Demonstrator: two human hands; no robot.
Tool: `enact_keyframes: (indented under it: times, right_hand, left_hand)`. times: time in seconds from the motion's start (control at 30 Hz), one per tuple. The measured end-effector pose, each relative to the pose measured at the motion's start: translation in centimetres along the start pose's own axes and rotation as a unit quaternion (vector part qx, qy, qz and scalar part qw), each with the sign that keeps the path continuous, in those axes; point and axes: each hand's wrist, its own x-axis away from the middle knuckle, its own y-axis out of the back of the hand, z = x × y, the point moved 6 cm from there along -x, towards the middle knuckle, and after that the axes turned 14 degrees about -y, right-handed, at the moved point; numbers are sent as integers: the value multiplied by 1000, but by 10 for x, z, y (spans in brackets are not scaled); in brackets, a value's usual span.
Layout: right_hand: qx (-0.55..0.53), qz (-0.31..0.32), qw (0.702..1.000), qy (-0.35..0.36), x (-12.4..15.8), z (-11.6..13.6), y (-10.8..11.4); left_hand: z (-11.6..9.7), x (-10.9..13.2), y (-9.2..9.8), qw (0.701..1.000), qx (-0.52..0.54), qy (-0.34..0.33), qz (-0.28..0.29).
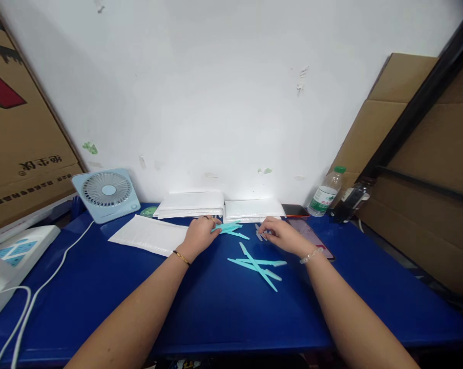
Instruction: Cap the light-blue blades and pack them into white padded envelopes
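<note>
My left hand (199,234) is closed around a small bundle of thin turquoise plastic sticks (227,227) whose tips poke out to the right. My right hand (281,236) rests fingers-down on the blue table (216,307), its fingertips pinched on small pale pieces (259,233) that I cannot make out. Three more turquoise sticks (259,265) lie crossed on the table between my wrists. A gold bangle circles my left wrist, a bead bracelet my right.
Stacks of white padded envelopes (219,205) sit against the wall, with one more envelope (149,234) to the left. A light-blue desk fan (106,193) and white cables are at the left, a water bottle (325,192), a phone (312,236) and cardboard at the right.
</note>
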Motion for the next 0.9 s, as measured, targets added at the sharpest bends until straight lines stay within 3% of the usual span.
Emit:
enact_keyframes:
  times: [0.13, 0.27, 0.43, 0.57, 0.67, 0.77, 0.9]
  right_hand:
    - [11, 94, 991, 100, 7, 32, -22]
    - [60, 111, 984, 123, 6, 45, -40]
    - [42, 114, 989, 87, 5, 36, -38]
    - [30, 95, 994, 40, 3, 30, -34]
    - [3, 58, 998, 6, 0, 29, -30]
    - [-9, 30, 999, -4, -3, 24, -24]
    - [-15, 4, 997, -71, -3, -1, -4]
  left_hand:
    - [-8, 0, -4, 1000, 26, -10, 13]
    - [-12, 1, -9, 998, 55, 0, 25]
    - [-23, 2, -11, 993, 115, -11, 35]
    - [-47, 3, -14, 983, 142, -91, 73]
    - [-56, 1, -14, 983, 96, -130, 91]
    - [-46, -3, -11, 991, 27, -104, 76]
    - [-20, -3, -3, 998, -19, -53, 30]
